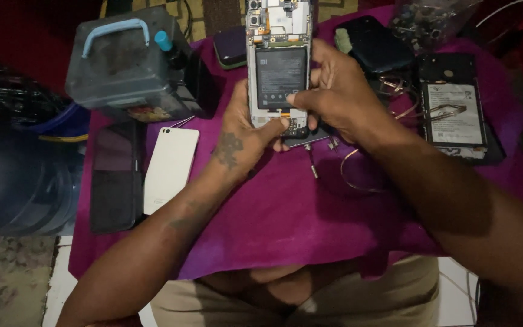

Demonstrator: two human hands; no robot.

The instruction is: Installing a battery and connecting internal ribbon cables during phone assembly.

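Both hands hold an opened smartphone upright above the purple cloth; its back cover is off, showing the dark battery and circuit boards. My left hand grips its lower left edge, thumb pressing near the bottom connector. My right hand wraps around the right edge, its thumb and forefinger resting on the lower part of the battery.
A white phone back and a dark phone lie at left. A grey plastic box with a blue handle stands behind them. At right lie another opened phone, a dark case and tweezers. Small screws and wire lie mid-cloth.
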